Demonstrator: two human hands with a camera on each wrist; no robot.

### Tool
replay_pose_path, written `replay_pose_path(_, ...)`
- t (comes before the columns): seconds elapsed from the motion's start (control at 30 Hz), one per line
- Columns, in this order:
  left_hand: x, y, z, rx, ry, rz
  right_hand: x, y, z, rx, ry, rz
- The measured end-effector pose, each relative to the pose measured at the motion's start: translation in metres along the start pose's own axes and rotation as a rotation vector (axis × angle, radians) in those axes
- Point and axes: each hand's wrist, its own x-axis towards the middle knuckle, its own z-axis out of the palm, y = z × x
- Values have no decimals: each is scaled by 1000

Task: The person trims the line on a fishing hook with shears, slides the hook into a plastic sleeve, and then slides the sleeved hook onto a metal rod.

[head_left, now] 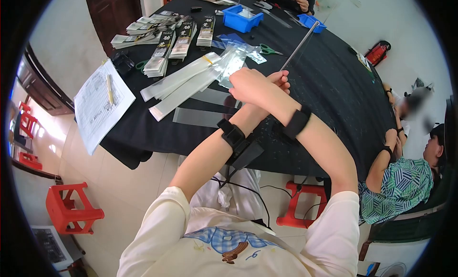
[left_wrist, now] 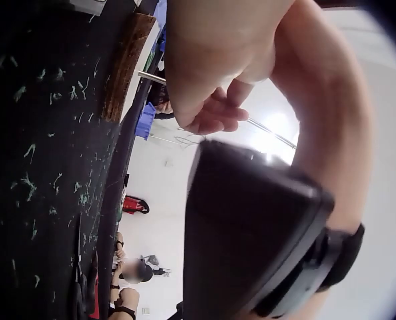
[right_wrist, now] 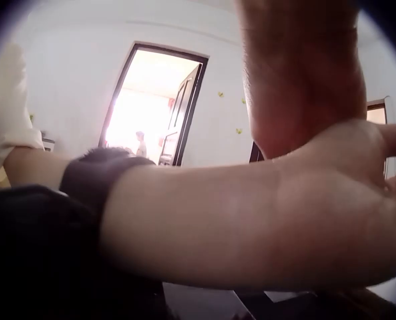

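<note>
Both forearms cross above the table, the right over the left. In the head view my left hand point(head_left: 281, 81) is beside the lower end of a thin metal rod point(head_left: 299, 45) that slants up to the right. The left wrist view shows its curled fingers point(left_wrist: 214, 117) round the rod point(left_wrist: 271, 133). My right hand point(head_left: 250, 83) is just left of it, back uppermost, its fingertips hidden, near clear plastic sleeves point(head_left: 234, 62). What it holds cannot be told.
Clear strips point(head_left: 179, 88), printed packets point(head_left: 183, 41), green scissors point(head_left: 269, 50) and a blue bin point(head_left: 242, 19) lie on the black table point(head_left: 329, 110). Papers with a pen point(head_left: 109, 88) overhang its left edge. Other people sit at the far and right sides; red stools point(head_left: 71, 208) stand below.
</note>
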Motion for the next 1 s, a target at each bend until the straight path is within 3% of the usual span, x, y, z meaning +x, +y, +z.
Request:
replay_pose_path(0.2,8,8,-7,-8,-24,-49,23,-11,9,12,-86,50)
replay_pose_path(0.33,9,11,-6,5,-13,-44,29,-8,24,3,-27,10)
replay_pose_path(0.53,9,8,-9,7,-56,-5,30,-8,28,-72,172,-98)
replay_pose_path(0.7,5,7,-5,25,-26,11,21,-10,4,54,391,23)
replay_pose_path(0.77,5,4,-6,25,-16,49,14,-9,-6,125,418,57)
replay_pose_path(0.83,11,3,-14,19,-49,41,4,-7,-19,228,668,-24)
replay_pose_path(0.87,13,3,-19,-8,-143,67,-3,-6,-27,230,666,-24)
replay_pose_path(0.93,-6,5,3,11,-312,138,-38,-15,-55,569,761,-8)
replay_pose_path(1.0,6,3,-8,100,-248,158,-69,-10,-67,689,796,5)
